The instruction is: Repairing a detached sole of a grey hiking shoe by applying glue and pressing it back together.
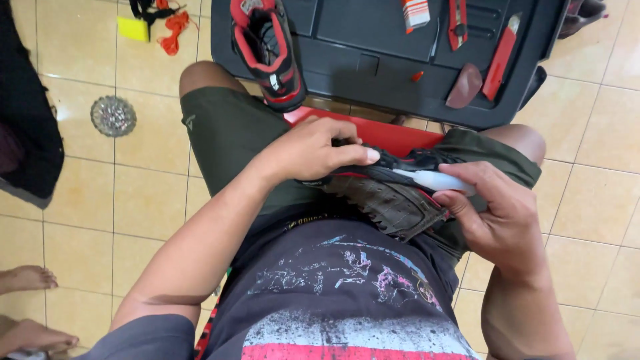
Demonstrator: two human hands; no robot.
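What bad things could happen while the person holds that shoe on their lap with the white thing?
1. The left hand pinches the shoe right beside the white tool in the right hand. If the tool slips, it might poke those fingers.
2. The shoe rests only on the lap, so it might slide off onto the tiled floor.
3. The other shoe sits at the edge of the black tray and might get knocked off by a knee.

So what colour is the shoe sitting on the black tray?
Black with red trim, seen in the head view: the shoe rests on the tray.
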